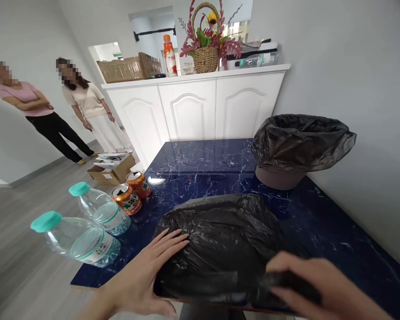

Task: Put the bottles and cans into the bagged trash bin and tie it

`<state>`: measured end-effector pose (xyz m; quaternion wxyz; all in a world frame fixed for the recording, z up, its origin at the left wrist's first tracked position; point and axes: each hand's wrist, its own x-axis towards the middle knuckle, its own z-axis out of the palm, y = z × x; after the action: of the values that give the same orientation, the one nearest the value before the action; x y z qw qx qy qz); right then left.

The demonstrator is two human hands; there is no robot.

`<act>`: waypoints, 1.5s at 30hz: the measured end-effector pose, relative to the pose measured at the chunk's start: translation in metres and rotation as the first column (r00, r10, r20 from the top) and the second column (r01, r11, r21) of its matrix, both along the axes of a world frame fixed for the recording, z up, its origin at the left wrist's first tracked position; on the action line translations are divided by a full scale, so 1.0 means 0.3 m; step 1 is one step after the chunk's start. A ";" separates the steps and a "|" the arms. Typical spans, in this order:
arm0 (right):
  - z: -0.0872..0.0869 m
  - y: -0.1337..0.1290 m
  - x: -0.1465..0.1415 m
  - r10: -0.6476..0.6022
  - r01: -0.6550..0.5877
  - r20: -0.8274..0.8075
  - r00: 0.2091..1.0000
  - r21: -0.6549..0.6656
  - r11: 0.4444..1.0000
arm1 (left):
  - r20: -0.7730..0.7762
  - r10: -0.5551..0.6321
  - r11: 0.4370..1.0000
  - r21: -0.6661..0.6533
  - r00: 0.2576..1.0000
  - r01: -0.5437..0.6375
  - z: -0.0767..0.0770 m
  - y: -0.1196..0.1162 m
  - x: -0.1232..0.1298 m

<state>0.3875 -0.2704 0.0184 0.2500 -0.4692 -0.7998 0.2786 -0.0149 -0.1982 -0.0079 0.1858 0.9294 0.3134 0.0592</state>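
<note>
A black plastic bag lies spread flat over the near part of the dark blue marbled table. My left hand rests on its left side, fingers stretched out and pressing flat, with the thumb near the table's front edge. Over the bag's right front part, my right hand is closed around a black-handled tool. Motion blurs this tool, and a dark strip seems to run left from it; its exact kind cannot be made out.
Two clear water bottles with teal caps and two orange drink cans stand along the left edge. A bin lined with a black bag stands at the back right. Behind is a white cabinet. Two people stand at the far left.
</note>
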 end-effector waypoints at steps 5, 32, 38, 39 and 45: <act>0.105 0.230 0.074 -0.280 0.281 0.050 0.959 -0.021 0.959 | 0.201 0.190 0.981 -0.064 0.961 -0.180 0.009 0.034 0.056; -0.208 0.338 -0.085 -0.121 0.076 0.185 0.975 0.231 0.970 | 0.115 0.712 0.683 -0.347 0.693 -0.643 0.029 0.055 0.112; -0.140 0.074 -0.371 0.159 -0.078 -0.277 0.948 0.283 0.956 | 0.280 0.675 0.656 -0.652 0.683 -0.381 0.183 -0.107 0.237; -0.142 0.056 -0.401 0.119 -0.022 -0.402 0.908 0.237 0.971 | 0.332 0.649 0.690 -0.636 0.685 -0.345 0.190 -0.127 0.256; -0.185 0.164 -0.338 -0.595 0.439 -0.539 0.596 -0.401 0.804 | 0.432 0.241 0.956 0.051 0.869 -0.291 0.126 -0.047 0.303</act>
<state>0.2860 -0.2213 -0.0372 0.5228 -0.5823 -0.4545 0.4255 0.0761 -0.2121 0.0298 0.1857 0.8515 0.3870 0.3011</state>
